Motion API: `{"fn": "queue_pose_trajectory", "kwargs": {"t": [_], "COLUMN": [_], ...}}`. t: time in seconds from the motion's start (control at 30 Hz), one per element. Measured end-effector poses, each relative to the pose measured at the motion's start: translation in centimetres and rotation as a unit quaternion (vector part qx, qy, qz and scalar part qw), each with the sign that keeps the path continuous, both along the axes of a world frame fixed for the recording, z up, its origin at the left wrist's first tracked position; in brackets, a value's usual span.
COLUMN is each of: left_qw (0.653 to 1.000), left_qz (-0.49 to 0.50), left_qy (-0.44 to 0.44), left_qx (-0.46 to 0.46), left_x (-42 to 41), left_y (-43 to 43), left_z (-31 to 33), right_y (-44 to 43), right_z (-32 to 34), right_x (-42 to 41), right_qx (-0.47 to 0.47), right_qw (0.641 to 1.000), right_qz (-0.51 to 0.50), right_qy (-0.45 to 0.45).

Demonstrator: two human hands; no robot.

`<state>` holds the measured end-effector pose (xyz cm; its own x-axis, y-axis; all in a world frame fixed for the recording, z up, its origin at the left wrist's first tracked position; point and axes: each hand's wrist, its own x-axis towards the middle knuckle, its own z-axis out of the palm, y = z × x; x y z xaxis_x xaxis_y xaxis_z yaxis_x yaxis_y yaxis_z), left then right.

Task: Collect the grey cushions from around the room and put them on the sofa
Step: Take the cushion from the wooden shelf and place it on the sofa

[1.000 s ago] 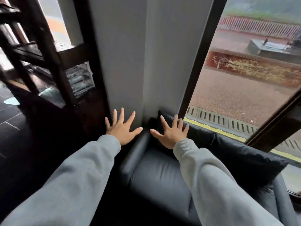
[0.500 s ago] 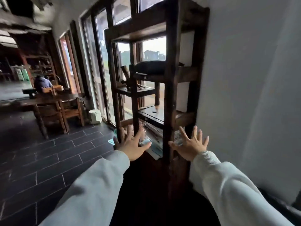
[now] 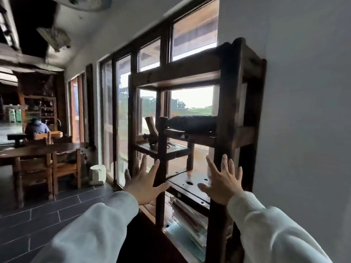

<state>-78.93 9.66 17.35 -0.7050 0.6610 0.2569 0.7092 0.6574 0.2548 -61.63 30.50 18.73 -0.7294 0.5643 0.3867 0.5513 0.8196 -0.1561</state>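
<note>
Left hand and right hand both spread wide, empty, raised in front of the wooden shelf | target: 1 dark grey cushion flat on the shelf's middle board, above your hands | likely soft, light, squashy: grip both side edges, slide it out | 1 possible second cushion on the shelf top, unclear | sofa not in view

Shelf in front of me: dark wood, worn, semi-gloss. Cushion on it: dark matt cloth. My sleeves: pale knit. Floor: matt slate tiles.
</note>
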Motion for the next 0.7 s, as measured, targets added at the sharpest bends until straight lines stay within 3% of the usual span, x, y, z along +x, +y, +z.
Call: {"fn": "queue_pose_trajectory", "kwargs": {"t": [0.23, 0.4, 0.7], "left_qw": [0.998, 0.991, 0.981], "left_qz": [-0.027, -0.047, -0.12], "left_qy": [0.043, 0.054, 0.094], "left_qx": [0.022, 0.11, 0.122], "left_x": [-10.2, -16.0, -26.4], "left_y": [10.1, 16.2, 22.9], "left_z": [3.3, 8.3, 13.1], "right_y": [8.9, 14.0, 15.9], "right_z": [5.2, 8.6, 11.4], "right_x": [-10.4, -17.5, -27.6], "right_qx": [0.037, 0.064, 0.129], "right_qw": [0.995, 0.989, 0.984], "right_qz": [0.047, 0.085, 0.076], "right_qy": [0.076, 0.107, 0.102]}}
